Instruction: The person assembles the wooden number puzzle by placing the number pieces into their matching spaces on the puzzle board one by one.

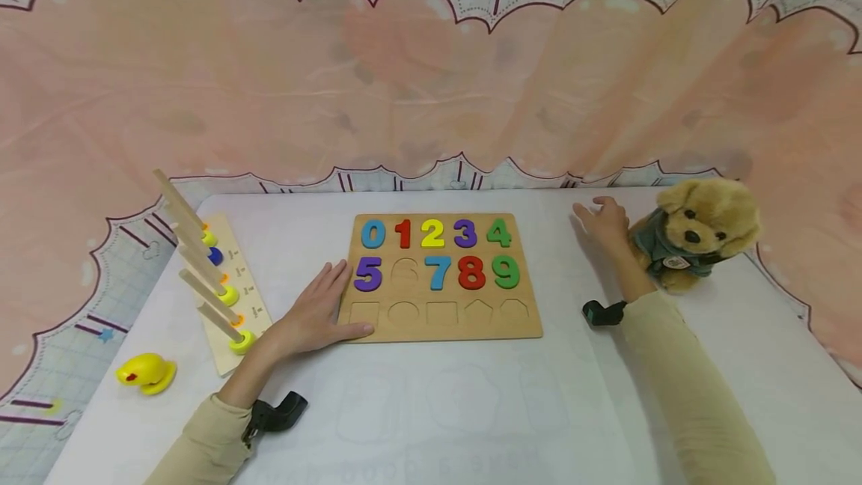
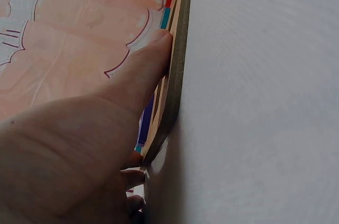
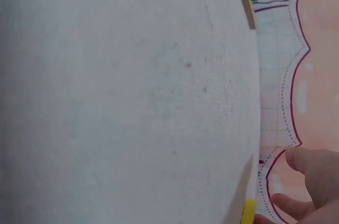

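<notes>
A wooden number board lies mid-table, with coloured numerals in its two upper rows. Between the purple 5 and the blue 7 is a bare recess; outlined shapes fill the bottom row. My left hand rests at the board's left side, fingers extended along the edge and thumb over the lower left corner. To the right of the board, my right hand reaches beside a plush dog, thumb and fingers spread apart. In the right wrist view a yellow piece shows by its fingertips, mostly out of frame.
On the left stands a wooden peg stand with upright rods and coloured rings. A yellow toy duck sits at the table's left front. A patterned curtain hangs behind the white table.
</notes>
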`<action>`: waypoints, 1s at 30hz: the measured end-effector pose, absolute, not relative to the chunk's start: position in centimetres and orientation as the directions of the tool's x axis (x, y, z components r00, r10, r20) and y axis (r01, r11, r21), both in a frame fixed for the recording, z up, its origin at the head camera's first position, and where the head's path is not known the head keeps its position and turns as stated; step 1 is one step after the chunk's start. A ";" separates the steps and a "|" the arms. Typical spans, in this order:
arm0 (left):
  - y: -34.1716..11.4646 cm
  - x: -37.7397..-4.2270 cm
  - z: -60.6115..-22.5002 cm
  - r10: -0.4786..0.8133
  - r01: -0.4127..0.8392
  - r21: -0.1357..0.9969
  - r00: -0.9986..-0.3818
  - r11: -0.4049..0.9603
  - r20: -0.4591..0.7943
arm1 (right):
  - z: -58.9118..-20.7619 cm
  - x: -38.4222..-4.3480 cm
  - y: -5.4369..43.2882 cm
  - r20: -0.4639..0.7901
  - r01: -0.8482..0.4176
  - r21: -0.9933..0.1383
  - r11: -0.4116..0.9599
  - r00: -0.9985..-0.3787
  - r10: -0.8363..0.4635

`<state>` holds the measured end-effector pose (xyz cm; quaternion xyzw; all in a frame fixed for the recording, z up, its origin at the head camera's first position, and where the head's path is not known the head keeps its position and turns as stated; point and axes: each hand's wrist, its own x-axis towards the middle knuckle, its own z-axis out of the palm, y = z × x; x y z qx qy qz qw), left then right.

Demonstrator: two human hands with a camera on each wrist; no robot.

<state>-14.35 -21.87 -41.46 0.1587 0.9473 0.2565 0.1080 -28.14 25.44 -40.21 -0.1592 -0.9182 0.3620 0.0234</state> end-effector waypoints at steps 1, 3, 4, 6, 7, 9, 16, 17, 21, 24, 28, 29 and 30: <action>-21.9 -14.4 -41.5 0.354 0.242 0.520 -0.927 0.819 -0.127 | -40.2 -28.1 25.4 -0.073 0.281 -0.670 0.687 -0.946 0.315; -21.9 -14.4 -41.5 0.351 0.237 0.519 -0.927 0.821 -0.133 | -40.1 -28.0 25.2 -0.078 0.289 -0.667 0.687 -0.944 0.321; -22.0 -14.4 -41.6 0.351 0.237 0.521 -0.927 0.820 -0.132 | -40.1 -28.0 25.2 -0.079 0.291 -0.661 0.691 -0.944 0.321; -22.0 -14.4 -41.7 0.351 0.238 0.520 -0.928 0.820 -0.129 | -40.1 -27.9 25.1 -0.082 0.293 -0.653 0.699 -0.944 0.319; -22.0 -14.4 -41.7 0.350 0.239 0.519 -0.928 0.821 -0.127 | -40.2 -27.9 25.1 -0.078 0.291 -0.651 0.702 -0.944 0.319; -22.0 -14.4 -41.7 0.352 0.243 0.517 -0.928 0.821 -0.122 | -40.3 -27.8 25.1 -0.072 0.288 -0.640 0.712 -0.946 0.317; -21.8 -14.3 -41.7 0.349 0.236 0.525 -0.928 0.818 -0.127 | -40.6 -28.0 25.0 -0.112 0.300 -0.637 0.710 -0.947 0.300; -21.8 -14.3 -41.7 0.349 0.235 0.525 -0.928 0.818 -0.128 | -40.7 -28.1 24.9 -0.118 0.298 -0.636 0.712 -0.949 0.291; -21.8 -14.3 -41.7 0.349 0.237 0.520 -0.929 0.820 -0.126 | -40.8 -28.3 24.7 -0.131 0.279 -0.630 0.725 -0.958 0.255; -21.8 -14.3 -41.7 0.348 0.237 0.519 -0.929 0.821 -0.127 | -40.8 -28.3 24.5 -0.130 0.270 -0.625 0.732 -0.961 0.243; -21.9 -14.3 -41.7 0.348 0.235 0.518 -0.928 0.823 -0.133 | -40.7 -28.2 24.7 -0.108 0.245 -0.622 0.744 -0.967 0.229; -21.9 -14.4 -41.7 0.348 0.235 0.516 -0.928 0.824 -0.133 | -40.7 -28.1 24.8 -0.100 0.238 -0.623 0.745 -0.969 0.226; -21.9 -14.4 -41.8 0.347 0.235 0.516 -0.928 0.824 -0.132 | -40.6 -28.1 24.9 -0.096 0.234 -0.620 0.749 -0.970 0.224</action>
